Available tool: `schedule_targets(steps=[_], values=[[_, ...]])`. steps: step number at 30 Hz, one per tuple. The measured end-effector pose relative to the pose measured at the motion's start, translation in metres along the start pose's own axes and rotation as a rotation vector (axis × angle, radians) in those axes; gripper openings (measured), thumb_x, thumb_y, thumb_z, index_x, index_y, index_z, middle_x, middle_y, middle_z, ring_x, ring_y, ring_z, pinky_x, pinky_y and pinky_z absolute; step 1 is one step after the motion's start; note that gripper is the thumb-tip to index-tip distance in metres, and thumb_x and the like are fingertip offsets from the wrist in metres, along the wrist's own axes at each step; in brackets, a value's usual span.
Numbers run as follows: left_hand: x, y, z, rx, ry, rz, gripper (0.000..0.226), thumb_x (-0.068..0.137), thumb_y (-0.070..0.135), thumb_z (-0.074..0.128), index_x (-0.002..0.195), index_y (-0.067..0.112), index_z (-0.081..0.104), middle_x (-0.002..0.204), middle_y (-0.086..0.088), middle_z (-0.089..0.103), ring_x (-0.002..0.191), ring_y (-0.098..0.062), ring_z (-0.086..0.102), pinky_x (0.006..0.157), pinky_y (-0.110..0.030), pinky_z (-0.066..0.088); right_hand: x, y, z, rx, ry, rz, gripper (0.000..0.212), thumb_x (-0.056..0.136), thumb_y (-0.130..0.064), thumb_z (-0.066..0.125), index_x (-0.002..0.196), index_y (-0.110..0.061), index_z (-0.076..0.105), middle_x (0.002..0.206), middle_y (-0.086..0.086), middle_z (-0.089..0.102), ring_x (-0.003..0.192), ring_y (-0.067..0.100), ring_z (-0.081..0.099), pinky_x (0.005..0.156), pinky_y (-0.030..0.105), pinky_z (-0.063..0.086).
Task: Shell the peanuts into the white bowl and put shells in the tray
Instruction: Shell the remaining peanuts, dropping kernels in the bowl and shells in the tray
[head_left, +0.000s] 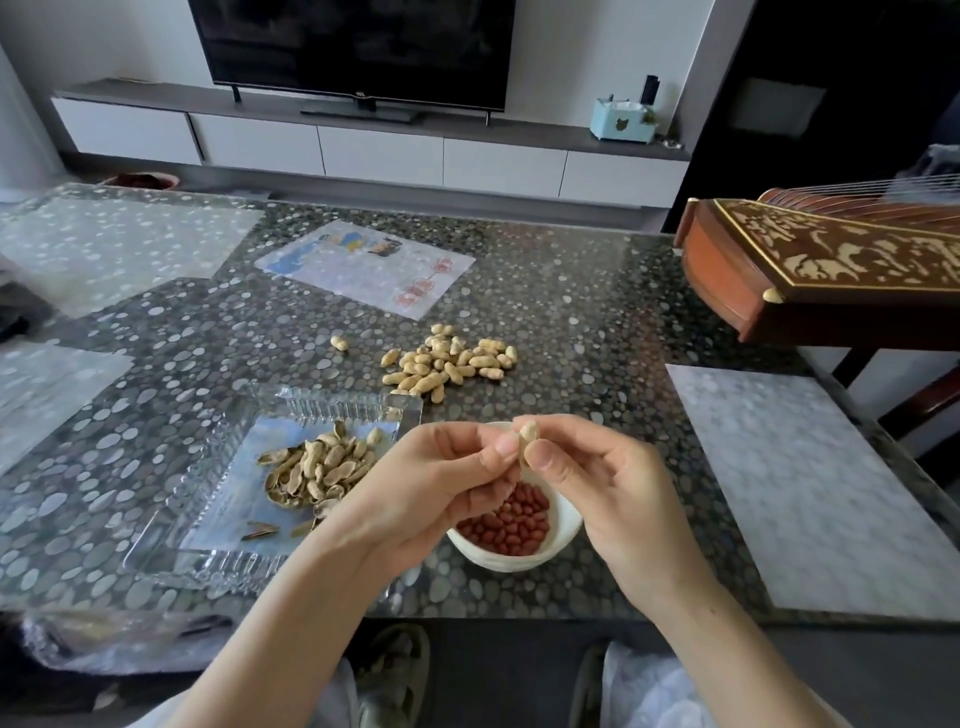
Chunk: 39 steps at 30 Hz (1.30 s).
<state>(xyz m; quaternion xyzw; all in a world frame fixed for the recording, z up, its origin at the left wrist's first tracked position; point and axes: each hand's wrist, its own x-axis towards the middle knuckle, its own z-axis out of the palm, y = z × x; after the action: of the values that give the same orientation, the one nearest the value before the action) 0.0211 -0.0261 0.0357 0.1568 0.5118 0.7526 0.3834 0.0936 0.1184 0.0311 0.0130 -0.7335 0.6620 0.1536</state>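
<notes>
Both hands meet above the white bowl (563, 530), which holds several red-skinned kernels (511, 522). My left hand (441, 483) and my right hand (597, 478) pinch one pale peanut (527, 436) between thumbs and fingertips, over the bowl's far rim. Left of the bowl lies the clear glass tray (208, 499) with a heap of empty shells (317, 467). A pile of unshelled peanuts (449, 361) sits on the table beyond the bowl, and a single stray peanut (339, 342) lies to its left.
The pebble-patterned table (571, 322) carries a printed sheet (363, 265) at the back and a white placemat (810, 483) at the right. A carved wooden zither (821, 265) juts in at the far right. Plastic wrap (104, 644) lies at the near left edge.
</notes>
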Motion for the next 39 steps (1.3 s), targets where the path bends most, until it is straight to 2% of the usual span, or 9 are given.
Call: schedule_targets(steps=[4, 8, 13, 19, 23, 28, 31, 36, 39], values=[[0.004, -0.004, 0.002, 0.019, 0.035, -0.062, 0.016, 0.068, 0.020, 0.068, 0.070, 0.004, 0.071, 0.067, -0.006, 0.062, 0.057, -0.009, 0.056, 0.054, -0.014, 0.050, 0.001, 0.005, 0.006, -0.088, 0.060, -0.055, 0.024, 0.090, -0.025, 0.055, 0.096, -0.008, 0.072, 0.097, -0.005, 0.073, 0.097, 0.008, 0.067, 0.083, 0.015, 0.049], [0.005, -0.002, 0.001, 0.111, 0.153, -0.099, 0.034, 0.067, 0.035, 0.069, 0.076, 0.003, 0.069, 0.065, -0.006, 0.062, 0.056, -0.011, 0.054, 0.048, -0.015, 0.044, 0.002, 0.009, 0.009, -0.299, 0.146, -0.111, 0.022, 0.095, -0.022, 0.049, 0.085, -0.019, 0.069, 0.081, -0.008, 0.069, 0.083, 0.006, 0.066, 0.072, 0.011, 0.047], [0.006, -0.003, -0.003, 0.341, 0.338, 0.074, 0.039, 0.069, 0.044, 0.066, 0.074, 0.005, 0.068, 0.060, -0.001, 0.061, 0.058, -0.011, 0.054, 0.064, -0.023, 0.046, 0.004, 0.015, 0.007, -0.449, 0.231, -0.102, 0.024, 0.095, -0.022, 0.052, 0.079, -0.013, 0.068, 0.075, -0.005, 0.065, 0.076, 0.008, 0.061, 0.065, 0.014, 0.046], [0.003, -0.002, -0.001, 0.391, 0.302, 0.209, 0.037, 0.066, 0.046, 0.069, 0.084, 0.014, 0.072, 0.069, -0.001, 0.063, 0.065, -0.010, 0.056, 0.069, -0.028, 0.047, 0.003, 0.010, 0.013, -0.404, 0.036, 0.001, 0.019, 0.096, -0.032, 0.049, 0.093, -0.023, 0.065, 0.064, -0.007, 0.064, 0.056, 0.008, 0.060, 0.057, 0.024, 0.051], [0.002, -0.002, -0.003, 0.439, 0.285, 0.238, 0.033, 0.064, 0.042, 0.073, 0.087, 0.018, 0.073, 0.074, -0.004, 0.069, 0.067, -0.009, 0.063, 0.065, -0.018, 0.047, 0.003, 0.006, 0.013, -0.467, -0.032, -0.047, 0.014, 0.095, -0.032, 0.053, 0.098, -0.028, 0.065, 0.066, -0.026, 0.062, 0.065, -0.003, 0.062, 0.060, 0.010, 0.045], [0.003, -0.007, -0.006, 0.497, 0.342, 0.316, 0.021, 0.064, 0.033, 0.076, 0.079, 0.018, 0.077, 0.077, -0.003, 0.074, 0.078, -0.021, 0.070, 0.078, -0.036, 0.056, 0.005, 0.007, 0.010, -0.548, -0.082, -0.056, 0.020, 0.095, -0.027, 0.054, 0.111, -0.023, 0.067, 0.070, -0.014, 0.062, 0.070, 0.000, 0.063, 0.063, 0.011, 0.047], [0.004, -0.005, -0.006, 0.433, 0.337, 0.303, 0.017, 0.062, 0.029, 0.077, 0.070, 0.014, 0.076, 0.071, -0.004, 0.073, 0.069, -0.016, 0.068, 0.070, -0.027, 0.054, 0.005, 0.006, 0.008, -0.595, -0.103, -0.069, 0.012, 0.095, -0.035, 0.052, 0.093, -0.036, 0.064, 0.065, -0.013, 0.062, 0.065, 0.001, 0.063, 0.060, 0.013, 0.046], [0.005, -0.001, -0.010, 0.305, 0.207, 0.142, 0.024, 0.056, 0.037, 0.075, 0.063, 0.014, 0.071, 0.070, -0.007, 0.070, 0.070, -0.017, 0.067, 0.075, -0.029, 0.055, 0.002, 0.004, 0.008, -0.404, -0.220, -0.019, 0.027, 0.095, -0.039, 0.041, 0.109, -0.029, 0.062, 0.090, -0.013, 0.069, 0.088, -0.001, 0.064, 0.073, 0.013, 0.048], [0.006, -0.005, -0.005, 0.424, 0.275, 0.181, 0.038, 0.060, 0.051, 0.070, 0.065, 0.013, 0.066, 0.061, 0.000, 0.062, 0.063, -0.013, 0.057, 0.068, -0.030, 0.050, 0.001, 0.001, 0.015, -0.308, -0.163, -0.059, 0.026, 0.098, -0.027, 0.038, 0.089, -0.029, 0.062, 0.074, -0.024, 0.065, 0.076, -0.006, 0.061, 0.069, 0.008, 0.043]])
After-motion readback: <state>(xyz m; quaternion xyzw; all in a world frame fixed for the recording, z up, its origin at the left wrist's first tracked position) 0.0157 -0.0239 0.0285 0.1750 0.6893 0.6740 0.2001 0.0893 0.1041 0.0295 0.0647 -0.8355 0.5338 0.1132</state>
